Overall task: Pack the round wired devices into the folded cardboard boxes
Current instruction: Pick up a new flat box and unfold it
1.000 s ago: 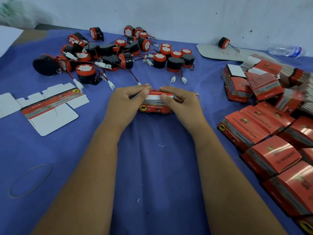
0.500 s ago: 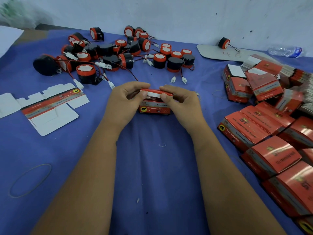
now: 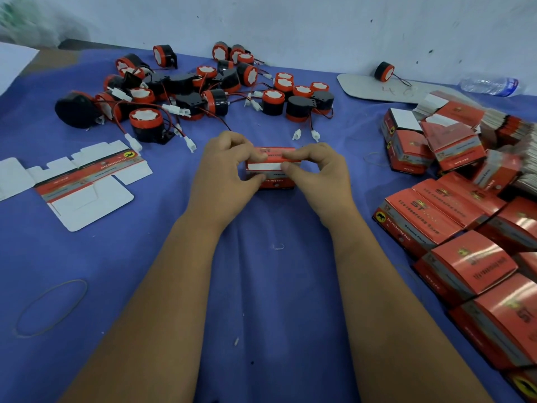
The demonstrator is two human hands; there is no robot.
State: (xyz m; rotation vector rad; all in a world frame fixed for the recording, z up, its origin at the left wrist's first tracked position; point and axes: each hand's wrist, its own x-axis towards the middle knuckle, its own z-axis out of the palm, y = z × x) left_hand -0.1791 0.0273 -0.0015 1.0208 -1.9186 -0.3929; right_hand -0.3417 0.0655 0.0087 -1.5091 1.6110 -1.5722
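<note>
Nearest, a rubber band [image 3: 50, 308] on the blue cloth [image 3: 270, 301]. Farther, left hand [image 3: 223, 173] and right hand [image 3: 322, 173] both pinching one red box [image 3: 273, 170] at the middle of the cloth, white flap showing. Closed boxes [image 3: 465, 257] stacked at right, flat unfolded carton [image 3: 84, 181] at left. Farthest, heap of round wired devices [image 3: 203, 91] near the wall.

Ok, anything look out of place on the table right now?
One round device sits alone on the grey card by the wall, apart from the main pile. A plastic bottle lies on its side at the far right. Loose rubber bands lie on the cloth.
</note>
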